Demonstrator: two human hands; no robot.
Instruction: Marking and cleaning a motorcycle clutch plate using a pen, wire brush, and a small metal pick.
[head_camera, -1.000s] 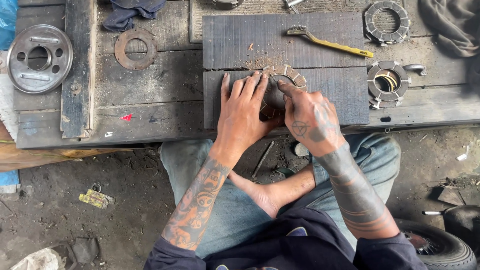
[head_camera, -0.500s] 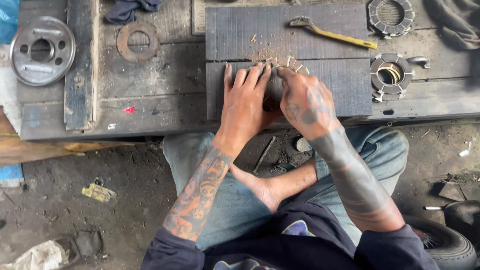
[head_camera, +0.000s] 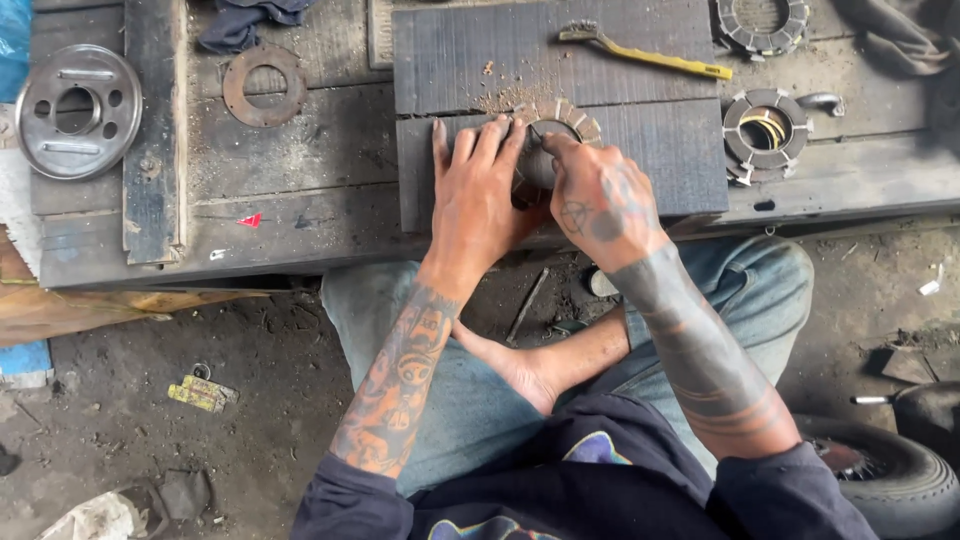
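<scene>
Currently, both hands work at a toothed round stator core (head_camera: 570, 118) that lies on a dark wooden board (head_camera: 480, 60) set on top of a low, weathered plank bench (head_camera: 330, 150). Left hand (head_camera: 478, 190): laid palm-down on the board, fingers extended and slightly spread, fingertips at the left edge of the stator core and partly covering it. Right hand (head_camera: 598, 205): positioned just right of the left hand, over the lower right part of the core, fingers curled inward and bunched at the core's centre opening; whether they pinch a small part or a tool there cannot be determined, as the contact point is hidden. Only the upper arc of the core, with its pale radial teeth, is exposed above the two hands. Light debris is scattered on the board just above the core. A yellow-handled tool (head_camera: 645, 52) lies on the board's upper right, well apart from the hands. A second stator core with yellow windings (head_camera: 765, 125) sits to the right on the bench, and a third ring-shaped core (head_camera: 762, 25) lies at the top edge. At far left lie a silver round plate with holes (head_camera: 78, 110) and a rusty flat ring (head_camera: 264, 85). The person sits cross-legged on the dirt floor (head_camera: 200, 330) in front of the bench.
</scene>
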